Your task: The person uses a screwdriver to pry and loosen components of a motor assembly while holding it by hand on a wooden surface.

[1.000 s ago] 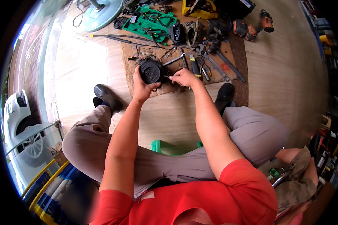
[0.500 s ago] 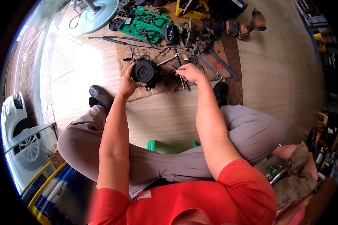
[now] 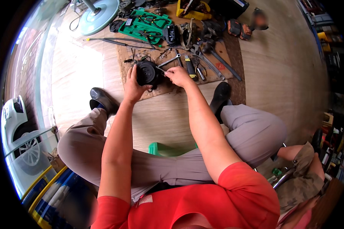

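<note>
A right hand (image 3: pixel 176 75), fingers pinched on a slim metal tool (image 3: pixel 161 69), has swung back toward a round black part (image 3: pixel 146 72) at its 9 o'clock, suggesting rim work resumes (contact is unclear); the left hand (image 3: pixel 134 87), half-open, grips the part from 6 to 9 o'clock on cardboard (image 3: pixel 160 90).

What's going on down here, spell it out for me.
A person in a red top is working with both hands over a stained brown sheet on the floor. The left hand steadies a round black part, while the right hand holds a thin metal tool at or close to its right edge. A yellow-and-black knife, a hammer and an open green case lie farther off, untouched.
</note>
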Available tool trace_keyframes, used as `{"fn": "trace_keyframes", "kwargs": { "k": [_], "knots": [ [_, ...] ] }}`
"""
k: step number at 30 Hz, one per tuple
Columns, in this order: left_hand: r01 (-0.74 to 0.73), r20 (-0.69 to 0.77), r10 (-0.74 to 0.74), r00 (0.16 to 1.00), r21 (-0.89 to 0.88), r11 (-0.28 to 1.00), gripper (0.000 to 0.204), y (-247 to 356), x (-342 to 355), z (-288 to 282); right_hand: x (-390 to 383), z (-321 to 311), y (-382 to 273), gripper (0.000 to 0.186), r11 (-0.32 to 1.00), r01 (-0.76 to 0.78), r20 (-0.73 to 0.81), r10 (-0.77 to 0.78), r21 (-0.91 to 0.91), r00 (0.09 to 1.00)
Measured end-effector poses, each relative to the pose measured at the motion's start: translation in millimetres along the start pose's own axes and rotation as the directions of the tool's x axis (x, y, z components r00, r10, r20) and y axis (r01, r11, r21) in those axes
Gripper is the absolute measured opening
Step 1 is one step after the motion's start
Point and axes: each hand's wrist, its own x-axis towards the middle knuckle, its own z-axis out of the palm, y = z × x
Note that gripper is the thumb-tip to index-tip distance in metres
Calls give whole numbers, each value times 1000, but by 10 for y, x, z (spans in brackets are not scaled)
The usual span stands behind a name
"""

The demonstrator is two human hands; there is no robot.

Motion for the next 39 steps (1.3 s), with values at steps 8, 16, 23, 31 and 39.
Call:
{"fn": "trace_keyframes", "kwargs": {
  "k": [8,16,23,31,39],
  "knots": [
    [122,-175,-97,980,139,983,109,292,-34,228,-69,-84,-163,28,998,5,8,-4,-58,1000],
    [-26,89,32,996,-68,997,106,-10,177,-12,-100,-132,-155,26,996,-19,-24,17,-90,1000],
    [94,-17,-106,994,-337,937,117,-158,25,147,-48,-128,-38,30,999,-21,39,23,-36,999],
    [61,-93,-80,992,-190,980,115,-76,31,250,31,-94,75,31,998,8,12,-7,-61,1000],
    [5,-104,-42,994,-330,944,109,-177,13,233,43,-77,42,31,992,81,-14,-83,-95,996]
  ]
}}
